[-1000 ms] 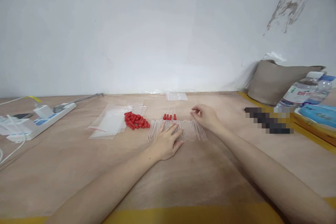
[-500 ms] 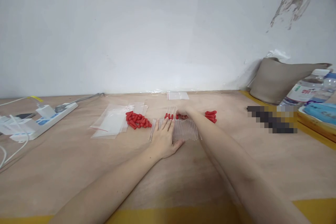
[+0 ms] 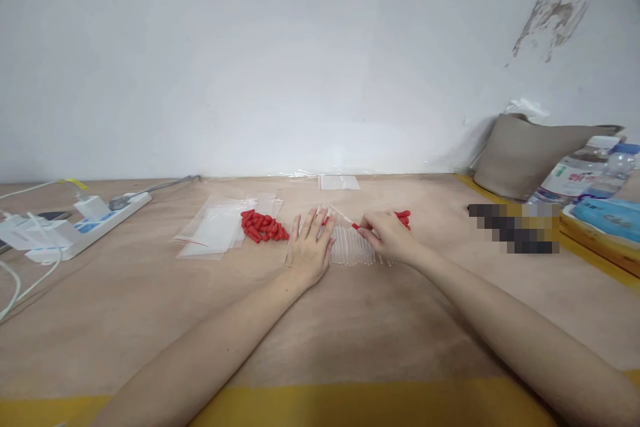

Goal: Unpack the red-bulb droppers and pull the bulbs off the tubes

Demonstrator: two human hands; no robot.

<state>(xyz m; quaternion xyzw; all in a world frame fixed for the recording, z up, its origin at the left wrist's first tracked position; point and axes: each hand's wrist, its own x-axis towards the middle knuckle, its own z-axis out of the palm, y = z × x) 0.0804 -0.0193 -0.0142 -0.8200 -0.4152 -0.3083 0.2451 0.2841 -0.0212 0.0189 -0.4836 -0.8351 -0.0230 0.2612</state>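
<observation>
My left hand lies flat with fingers spread over the left part of a row of thin clear dropper tubes. My right hand is closed in a pinch on a dropper, gripping its red rubber bulb end; its clear tube slants away to the upper left. Just beyond my left fingertips, another red bulb shows partly. A heap of red rubber bulbs sits left of my left hand. Behind my right hand are more red bulbs, partly hidden.
Clear zip bags lie left of the heap, and a small white bag is near the wall. A power strip with plugs and cables stands far left. On the right are a grey-brown bag, water bottles and a blue packet.
My right hand has drawn back toward me and right from the red bulbs beyond the tubes, and now holds a dropper. My left hand stays on the tubes, its fingers spread slightly wider.
</observation>
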